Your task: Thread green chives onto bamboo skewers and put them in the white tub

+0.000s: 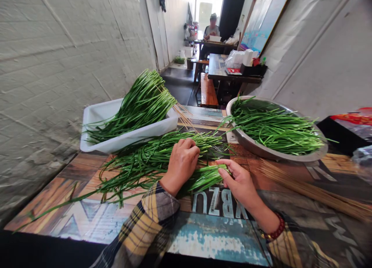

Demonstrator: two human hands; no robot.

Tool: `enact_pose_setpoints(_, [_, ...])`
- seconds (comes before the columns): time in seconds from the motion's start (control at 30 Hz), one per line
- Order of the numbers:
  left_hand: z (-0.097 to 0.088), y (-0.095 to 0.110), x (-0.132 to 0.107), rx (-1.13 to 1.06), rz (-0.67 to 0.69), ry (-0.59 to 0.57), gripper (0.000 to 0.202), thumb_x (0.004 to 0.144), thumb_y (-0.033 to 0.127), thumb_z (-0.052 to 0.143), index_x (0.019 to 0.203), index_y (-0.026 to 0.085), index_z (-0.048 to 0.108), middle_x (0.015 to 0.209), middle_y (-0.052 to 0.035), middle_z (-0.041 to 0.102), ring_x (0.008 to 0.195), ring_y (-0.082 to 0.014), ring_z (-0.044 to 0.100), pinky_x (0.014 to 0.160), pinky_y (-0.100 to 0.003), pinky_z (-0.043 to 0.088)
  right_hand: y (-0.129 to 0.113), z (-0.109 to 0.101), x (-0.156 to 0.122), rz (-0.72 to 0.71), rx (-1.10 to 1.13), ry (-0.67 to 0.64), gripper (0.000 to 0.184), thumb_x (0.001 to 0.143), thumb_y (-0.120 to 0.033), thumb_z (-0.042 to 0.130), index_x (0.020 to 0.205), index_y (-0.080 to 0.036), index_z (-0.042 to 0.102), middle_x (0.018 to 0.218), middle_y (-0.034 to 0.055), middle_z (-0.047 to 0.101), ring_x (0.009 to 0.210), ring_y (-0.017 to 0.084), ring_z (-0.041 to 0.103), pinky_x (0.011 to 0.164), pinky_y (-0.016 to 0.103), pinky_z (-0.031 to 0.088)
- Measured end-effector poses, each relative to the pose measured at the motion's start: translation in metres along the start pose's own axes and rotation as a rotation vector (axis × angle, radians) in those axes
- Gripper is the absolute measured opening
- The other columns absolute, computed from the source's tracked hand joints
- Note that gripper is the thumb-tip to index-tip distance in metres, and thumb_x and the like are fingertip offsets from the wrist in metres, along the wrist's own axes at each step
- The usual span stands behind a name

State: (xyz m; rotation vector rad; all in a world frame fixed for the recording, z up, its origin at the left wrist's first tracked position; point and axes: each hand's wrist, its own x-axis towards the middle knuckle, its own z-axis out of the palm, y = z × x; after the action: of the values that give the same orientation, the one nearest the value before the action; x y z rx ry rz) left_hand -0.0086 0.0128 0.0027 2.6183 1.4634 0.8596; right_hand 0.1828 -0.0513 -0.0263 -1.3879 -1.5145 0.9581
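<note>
My right hand (238, 182) pinches the pale cut ends of a small bunch of garlic chives (207, 177), thumb in front and fingers behind. A thin stick seems to hang below this hand, though much of it is hidden. My left hand (182, 162) is closed at the near edge of a loose pile of garlic chives (151, 153), its fingers curled down into the stalks and their tips mostly hidden. Behind the pile, a white plastic tub (133, 138) holds a thick stack of chives (145, 101) with wooden skewers (183, 115) sticking out of their cut ends.
At the right, an oval metal basin (279, 156) is heaped with more chives (279, 130). Bare bamboo skewers (314, 192) lie on the patterned table (215, 237) in front of it. A black box (338, 134) stands far right. Further back, a person (212, 31) sits at another table.
</note>
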Motion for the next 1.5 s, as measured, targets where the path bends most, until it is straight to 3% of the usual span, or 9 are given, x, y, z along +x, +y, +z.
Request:
enact_pose_setpoints(0.1, [0.004, 0.004, 0.000, -0.225, -0.001, 0.023, 0.007, 0.083, 0.015, 0.060, 0.077, 0.018, 0.061, 0.091, -0.0039, 0.061, 0.087, -0.0191, 0.051, 0.078, -0.032, 0.041, -0.002, 0.000, 0.000, -0.020, 0.007, -0.001, 0.028, 0.090, -0.034, 0.052, 0.108, -0.017, 0.062, 0.061, -0.0046, 0.050, 0.047, 0.010, 0.051, 0.049, 0.023, 0.041])
enact_pose_setpoints(0.23, [0.008, 0.010, -0.001, -0.427, -0.010, -0.028, 0.008, 0.082, 0.011, 0.059, 0.078, 0.017, 0.058, 0.082, -0.0022, 0.060, 0.082, -0.0169, 0.053, 0.074, -0.029, 0.040, -0.006, -0.001, -0.001, -0.062, -0.012, 0.000, 0.026, 0.090, -0.032, 0.052, 0.109, -0.017, 0.063, 0.063, -0.0036, 0.054, 0.048, 0.010, 0.052, 0.050, 0.023, 0.041])
enact_pose_setpoints(0.47, [0.011, 0.019, -0.003, -0.598, -0.065, -0.056, 0.009, 0.079, 0.008, 0.061, 0.074, 0.016, 0.059, 0.074, -0.0007, 0.056, 0.074, -0.0146, 0.051, 0.068, -0.026, 0.039, -0.008, -0.001, -0.002, -0.082, -0.032, -0.004, 0.026, 0.090, -0.030, 0.052, 0.109, -0.018, 0.064, 0.068, -0.0015, 0.060, 0.048, 0.010, 0.054, 0.050, 0.023, 0.042])
enact_pose_setpoints(0.63, [0.009, 0.021, -0.003, -0.694, -0.102, -0.043, 0.012, 0.079, 0.009, 0.061, 0.087, 0.015, 0.068, 0.078, -0.0030, 0.060, 0.076, -0.0152, 0.055, 0.071, -0.028, 0.042, -0.007, -0.001, -0.001, -0.057, -0.057, 0.004, 0.026, 0.090, -0.030, 0.052, 0.108, -0.018, 0.065, 0.060, -0.0035, 0.057, 0.046, 0.011, 0.054, 0.049, 0.023, 0.041])
enact_pose_setpoints(0.93, [0.006, 0.022, -0.002, -0.727, -0.129, -0.060, 0.013, 0.083, 0.012, 0.056, 0.076, 0.014, 0.067, 0.077, -0.0041, 0.063, 0.076, -0.0153, 0.057, 0.071, -0.027, 0.043, -0.008, -0.001, -0.001, -0.068, -0.067, 0.009, 0.028, 0.089, -0.030, 0.051, 0.109, -0.016, 0.065, 0.074, 0.0025, 0.067, 0.053, 0.013, 0.059, 0.049, 0.024, 0.045])
enact_pose_setpoints(1.13, [0.006, 0.024, -0.002, -0.720, -0.152, -0.040, 0.012, 0.081, 0.011, 0.057, 0.072, 0.015, 0.065, 0.073, -0.0028, 0.062, 0.070, -0.0133, 0.056, 0.066, -0.025, 0.042, -0.013, -0.002, -0.001, -0.098, -0.101, 0.040, 0.028, 0.087, -0.028, 0.052, 0.109, -0.018, 0.067, 0.083, 0.0051, 0.071, 0.083, 0.021, 0.067, 0.063, 0.028, 0.053])
enact_pose_setpoints(1.5, [0.007, 0.024, -0.002, -0.706, -0.135, -0.010, 0.013, 0.080, 0.010, 0.057, 0.072, 0.015, 0.065, 0.071, -0.0022, 0.061, 0.069, -0.0131, 0.055, 0.065, -0.024, 0.042, -0.014, -0.001, -0.001, -0.093, -0.092, 0.035, 0.029, 0.087, -0.025, 0.051, 0.110, -0.019, 0.067, 0.098, 0.0060, 0.073, 0.097, 0.023, 0.067, 0.079, 0.034, 0.055])
